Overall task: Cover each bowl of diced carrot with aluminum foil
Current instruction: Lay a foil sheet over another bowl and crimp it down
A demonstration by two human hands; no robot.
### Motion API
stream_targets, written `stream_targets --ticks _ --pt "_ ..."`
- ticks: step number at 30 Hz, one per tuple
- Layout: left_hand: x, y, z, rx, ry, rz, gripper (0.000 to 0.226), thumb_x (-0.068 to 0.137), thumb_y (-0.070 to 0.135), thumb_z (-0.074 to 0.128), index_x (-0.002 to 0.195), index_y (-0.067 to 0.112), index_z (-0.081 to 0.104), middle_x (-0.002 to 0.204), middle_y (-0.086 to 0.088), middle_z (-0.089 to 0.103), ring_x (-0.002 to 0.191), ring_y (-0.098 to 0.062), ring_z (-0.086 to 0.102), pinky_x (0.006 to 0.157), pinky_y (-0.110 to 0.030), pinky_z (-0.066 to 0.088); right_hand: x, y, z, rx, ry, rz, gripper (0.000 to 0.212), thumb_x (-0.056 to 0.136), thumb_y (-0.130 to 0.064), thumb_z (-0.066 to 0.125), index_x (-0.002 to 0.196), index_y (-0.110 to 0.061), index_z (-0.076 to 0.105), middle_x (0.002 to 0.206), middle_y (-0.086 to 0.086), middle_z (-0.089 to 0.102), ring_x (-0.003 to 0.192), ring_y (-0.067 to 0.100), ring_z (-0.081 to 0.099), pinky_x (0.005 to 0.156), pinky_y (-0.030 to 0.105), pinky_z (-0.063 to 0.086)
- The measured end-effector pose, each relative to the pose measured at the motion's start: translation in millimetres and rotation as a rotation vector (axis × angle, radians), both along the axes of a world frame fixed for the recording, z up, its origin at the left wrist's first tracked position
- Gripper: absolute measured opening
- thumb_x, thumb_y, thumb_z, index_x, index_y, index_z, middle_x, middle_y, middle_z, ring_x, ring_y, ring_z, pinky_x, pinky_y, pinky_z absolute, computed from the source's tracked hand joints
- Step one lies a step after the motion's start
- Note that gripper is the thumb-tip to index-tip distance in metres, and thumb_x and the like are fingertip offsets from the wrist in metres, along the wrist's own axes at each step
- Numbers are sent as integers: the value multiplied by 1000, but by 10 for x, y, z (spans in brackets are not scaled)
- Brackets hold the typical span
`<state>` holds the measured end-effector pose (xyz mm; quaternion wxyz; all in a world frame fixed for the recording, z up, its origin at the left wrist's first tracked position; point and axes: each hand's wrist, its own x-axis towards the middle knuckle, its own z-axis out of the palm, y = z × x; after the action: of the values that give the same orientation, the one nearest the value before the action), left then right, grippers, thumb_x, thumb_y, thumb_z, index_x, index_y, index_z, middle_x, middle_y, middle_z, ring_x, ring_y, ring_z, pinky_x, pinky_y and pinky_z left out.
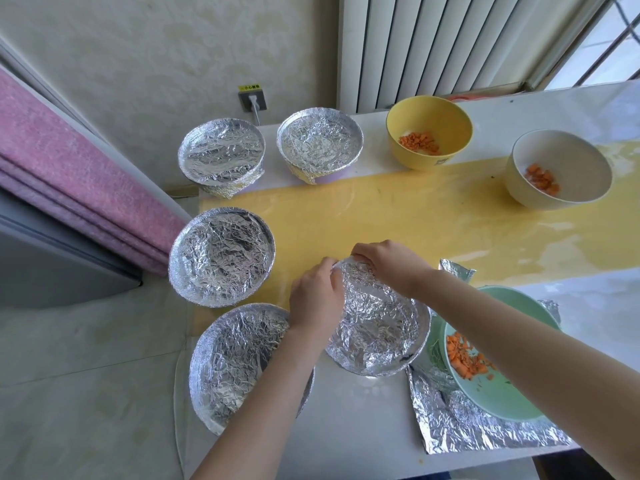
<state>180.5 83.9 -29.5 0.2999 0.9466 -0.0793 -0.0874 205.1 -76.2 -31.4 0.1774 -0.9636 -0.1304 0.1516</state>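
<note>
A foil-covered bowl (379,327) sits near the table's front middle. My left hand (317,297) grips the foil at its far-left rim. My right hand (388,263) curls over the foil at the far rim. Several other bowls stand wrapped in foil on the left: one at the back left (221,154), one beside it (320,142), one at mid left (221,256) and one at the front left (239,365), partly under my left forearm. Three open bowls hold diced carrot: yellow (429,133), cream (557,169) and green (491,375).
The green bowl rests on a loose crumpled foil sheet (460,431) at the front right. A yellow strip (415,216) runs across the white table. A radiator (450,46) and window are behind, and a pink cushion (69,174) lies beyond the table's left edge.
</note>
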Motion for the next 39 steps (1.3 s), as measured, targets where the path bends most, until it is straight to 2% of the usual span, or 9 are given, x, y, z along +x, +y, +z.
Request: stream_targets --ticks 4,7,16,20,25,30,32,34,39 --pt "29 -37 -24 -22 24 36 27 100 20 39 115 12 60 92 -10 68 80 -28 61 65 -36 47 6 50 67 -81 -27 112 29 97 -9 41 124 -13 50 110 6 62 90 26 60 68 35 44" --pt "46 -41 -9 -1 14 33 28 100 20 39 112 11 63 90 -10 69 80 -28 61 64 -34 45 3 109 85 -113 -32 119 31 94 -5 42 123 -13 52 111 7 63 93 27 60 75 37 46" --pt "44 -54 6 90 -36 12 27 100 20 38 108 11 63 88 -11 69 78 -29 59 62 -32 34 3 175 87 -223 -84 166 31 94 -2 36 122 -10 48 109 6 60 95 25 59 68 31 41" --pt "40 -56 2 111 -32 7 28 100 22 37 109 12 62 89 -11 69 79 -30 60 62 -32 36 40 167 71 -166 -17 119 28 93 -2 39 115 -13 53 104 6 63 87 27 60 64 30 36" --pt "0 14 9 146 16 -8 29 101 21 34 113 10 58 93 -11 67 84 -28 60 63 -33 41 9 44 36 109 76 -59 26 100 -18 40 118 -13 58 101 11 68 86 30 62 73 38 47" --pt "-4 23 -1 -163 39 17 30 98 12 43 125 7 56 115 -9 65 102 -23 60 84 -24 45 -15 -12 44 146 35 -66 25 99 -13 43 113 -10 63 90 12 69 79 30 62 68 34 41" --pt "24 -10 -40 -201 6 21 25 97 13 47 115 6 63 102 -9 69 82 -20 61 68 -15 40 -19 2 16 106 16 -38 23 96 -8 45 111 -10 63 86 12 69 76 30 62 67 35 43" --pt "35 -32 -59 -197 -9 31 20 96 12 50 105 5 66 86 -10 70 63 -16 52 57 -17 32 -36 7 -21 56 -3 -21 24 92 -2 47 108 -11 63 86 11 69 76 31 62 64 35 42" --pt "-7 -48 -72 -182 -40 67 18 95 9 50 102 4 66 81 -12 69 60 -16 48 55 -18 29 -29 16 33 -25 21 39 26 96 -8 41 115 -13 57 96 11 67 82 31 60 63 33 41"
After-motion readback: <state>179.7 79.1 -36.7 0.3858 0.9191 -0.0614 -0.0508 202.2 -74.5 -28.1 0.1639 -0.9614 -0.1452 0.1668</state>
